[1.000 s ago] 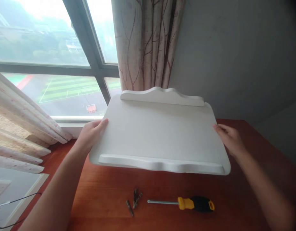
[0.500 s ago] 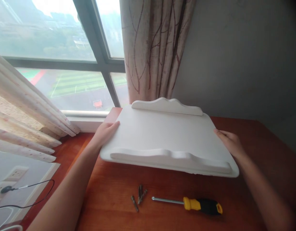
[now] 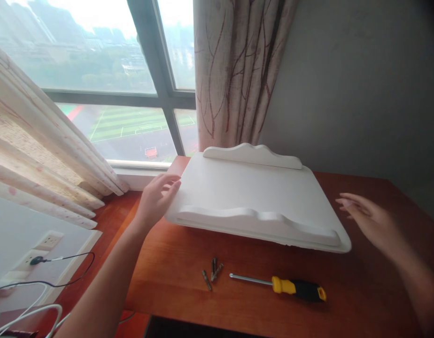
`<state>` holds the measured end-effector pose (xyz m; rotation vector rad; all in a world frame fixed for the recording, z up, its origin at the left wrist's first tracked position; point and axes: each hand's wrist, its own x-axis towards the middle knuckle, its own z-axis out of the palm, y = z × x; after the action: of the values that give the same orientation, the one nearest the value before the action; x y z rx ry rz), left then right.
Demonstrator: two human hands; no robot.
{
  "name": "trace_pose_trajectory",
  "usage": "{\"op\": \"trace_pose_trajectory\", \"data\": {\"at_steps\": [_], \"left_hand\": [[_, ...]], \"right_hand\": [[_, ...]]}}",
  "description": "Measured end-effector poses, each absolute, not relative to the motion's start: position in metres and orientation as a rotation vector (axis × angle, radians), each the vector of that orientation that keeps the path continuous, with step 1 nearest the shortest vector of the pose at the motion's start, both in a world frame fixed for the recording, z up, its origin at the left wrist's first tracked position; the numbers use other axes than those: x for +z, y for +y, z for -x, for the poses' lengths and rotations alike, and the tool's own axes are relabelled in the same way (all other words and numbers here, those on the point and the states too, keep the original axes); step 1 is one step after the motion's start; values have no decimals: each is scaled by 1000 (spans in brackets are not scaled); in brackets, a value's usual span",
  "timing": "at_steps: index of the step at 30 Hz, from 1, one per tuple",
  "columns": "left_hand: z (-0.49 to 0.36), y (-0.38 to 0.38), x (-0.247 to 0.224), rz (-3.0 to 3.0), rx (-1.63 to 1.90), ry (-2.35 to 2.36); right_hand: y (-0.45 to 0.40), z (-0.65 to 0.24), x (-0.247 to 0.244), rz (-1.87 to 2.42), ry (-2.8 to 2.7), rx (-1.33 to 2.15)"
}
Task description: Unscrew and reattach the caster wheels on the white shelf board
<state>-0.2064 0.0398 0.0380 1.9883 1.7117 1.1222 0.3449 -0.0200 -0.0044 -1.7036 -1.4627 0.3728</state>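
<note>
A white board (image 3: 252,188) with wavy raised strips along its far and near edges rests on the reddish wooden table (image 3: 167,281). At its left edge is my left hand (image 3: 159,195), fingers apart and holding nothing; whether the fingertips touch the board I cannot tell. My right hand (image 3: 367,216) is off the board's right side, a gap between them, its fingers loosely bent and apart with nothing in them. Several screws (image 3: 213,273) lie in front of the board. To their right is a screwdriver (image 3: 294,287) with a yellow and black handle.
Behind the table stand a window (image 3: 107,56) and a patterned curtain (image 3: 234,70). Another curtain (image 3: 44,155) hangs at the left, above wall sockets (image 3: 30,258) with a black plug and white cables (image 3: 30,310). A grey wall (image 3: 351,84) is at the right.
My right hand has let go of the board and moved away to the right. My left hand has loosened from its left edge. The view has shifted slightly.
</note>
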Motion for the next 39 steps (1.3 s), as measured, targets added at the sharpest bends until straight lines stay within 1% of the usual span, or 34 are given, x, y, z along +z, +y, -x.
{"op": "trace_pose_trajectory", "data": {"at_steps": [2, 4, 8, 13, 23, 32, 39], "left_hand": [[204, 15, 34, -2019, 1230, 1556], [201, -6, 29, -2091, 1227, 1463], [194, -25, 21, -2213, 1231, 1389], [196, -21, 18, -2189, 1230, 1376], [207, -17, 17, -2235, 1068, 1394], [206, -16, 19, -2282, 1049, 1383], [206, -18, 21, -2236, 1019, 1400]], "right_hand": [[-51, -329, 4, 1749, -1368, 445], [-80, -308, 9, 1740, -1316, 416], [-112, -277, -1, 1614, -1487, 368], [-108, -271, -18, 1590, -1463, 340], [-97, -271, -18, 1662, -1507, 281], [-98, -268, -21, 1659, -1401, 344], [-102, -264, -21, 1654, -1397, 305]]}}
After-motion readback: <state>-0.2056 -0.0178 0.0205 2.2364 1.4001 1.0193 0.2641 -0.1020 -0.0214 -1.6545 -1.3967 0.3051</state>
